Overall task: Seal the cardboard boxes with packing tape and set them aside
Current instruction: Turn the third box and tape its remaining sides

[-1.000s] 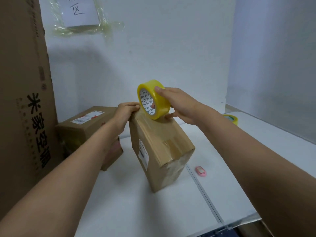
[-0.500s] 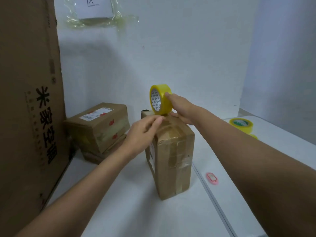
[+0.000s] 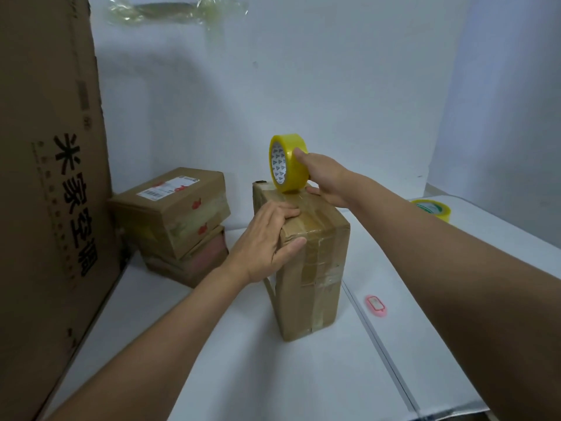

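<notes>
A tall cardboard box [image 3: 315,268] stands upright on the white table [image 3: 273,375], with tape strips over its top and front. My right hand [image 3: 324,177] grips a yellow roll of packing tape [image 3: 287,162] that stands on edge on the far end of the box top. My left hand [image 3: 267,238] presses on the near left top corner of the box, fingers flat on the top and thumb against the front face.
Two taped boxes [image 3: 173,220] are stacked at the back left. A big printed carton [image 3: 45,177] walls off the left side. A second tape roll [image 3: 432,209] lies at the right, and a small pink object [image 3: 376,305] lies near the box.
My left hand has slid from the far end of the box top to the near left corner. The roll has stayed at the far end in my right hand.
</notes>
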A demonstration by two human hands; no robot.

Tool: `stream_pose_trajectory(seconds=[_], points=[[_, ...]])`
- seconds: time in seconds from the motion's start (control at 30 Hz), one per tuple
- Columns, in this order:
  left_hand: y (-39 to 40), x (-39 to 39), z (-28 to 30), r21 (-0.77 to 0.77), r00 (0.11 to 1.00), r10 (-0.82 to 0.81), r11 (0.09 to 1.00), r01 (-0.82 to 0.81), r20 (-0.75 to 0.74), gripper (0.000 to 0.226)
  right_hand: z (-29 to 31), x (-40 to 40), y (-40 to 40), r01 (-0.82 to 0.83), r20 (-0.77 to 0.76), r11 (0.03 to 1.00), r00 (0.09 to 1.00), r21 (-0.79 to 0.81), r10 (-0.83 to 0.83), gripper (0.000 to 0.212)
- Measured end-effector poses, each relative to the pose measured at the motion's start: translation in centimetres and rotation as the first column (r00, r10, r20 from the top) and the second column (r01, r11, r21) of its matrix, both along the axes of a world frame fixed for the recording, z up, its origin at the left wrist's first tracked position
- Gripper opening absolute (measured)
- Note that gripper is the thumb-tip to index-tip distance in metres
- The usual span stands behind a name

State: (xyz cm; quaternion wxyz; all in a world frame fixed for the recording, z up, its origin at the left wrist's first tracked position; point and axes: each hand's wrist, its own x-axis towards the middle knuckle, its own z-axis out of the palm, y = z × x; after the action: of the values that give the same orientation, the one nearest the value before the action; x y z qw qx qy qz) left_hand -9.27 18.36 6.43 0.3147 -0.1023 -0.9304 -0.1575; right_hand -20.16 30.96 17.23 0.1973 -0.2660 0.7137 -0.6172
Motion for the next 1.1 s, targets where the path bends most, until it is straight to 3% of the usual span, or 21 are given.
stream_pose_trajectory(seconds=[0.07,0.2,0.4,0.5,0.77,1.1], points=[[0.0,-0.1,0.1,-0.005,1.000,-0.013,1.000,0.013,-0.005,0.061,0.4,0.4,0.1,0.016,-0.014,1.000,1.000,-0.001,-0.016,0.035],[-0.8,-0.4,0.3,0.001,1.000,-0.003,1.000,0.003,-0.007,0.059,2.1,2.1,1.0,0.057,-0.031,0.992,0.998,-0.113,-0.061,0.047],[-1.3,-1.4,0.4,0.007,0.998,0.053,0.999,-0.053,0.037,0.057,3.3,4.4,3.7,0.004,0.190,0.965,0.981,-0.263,0.047,0.028],[-1.7,-1.8,0.7,0.029,1.000,0.029,0.999,-0.029,0.003,0.055,3.4,5.2,5.7,-0.060,0.251,0.980,0.962,-0.188,0.107,0.028],[-2.2,-2.7,0.9,-0.025,0.999,0.036,0.999,-0.035,0.031,0.062,1.8,6.4,7.8,-0.017,0.176,1.000,0.984,0.025,0.012,0.029],[-1.6,-3.0,0.6,0.088,0.998,0.066,0.994,-0.067,0.019,0.064,-1.7,7.6,7.9,-0.039,0.240,0.996,0.971,0.075,0.020,0.039]])
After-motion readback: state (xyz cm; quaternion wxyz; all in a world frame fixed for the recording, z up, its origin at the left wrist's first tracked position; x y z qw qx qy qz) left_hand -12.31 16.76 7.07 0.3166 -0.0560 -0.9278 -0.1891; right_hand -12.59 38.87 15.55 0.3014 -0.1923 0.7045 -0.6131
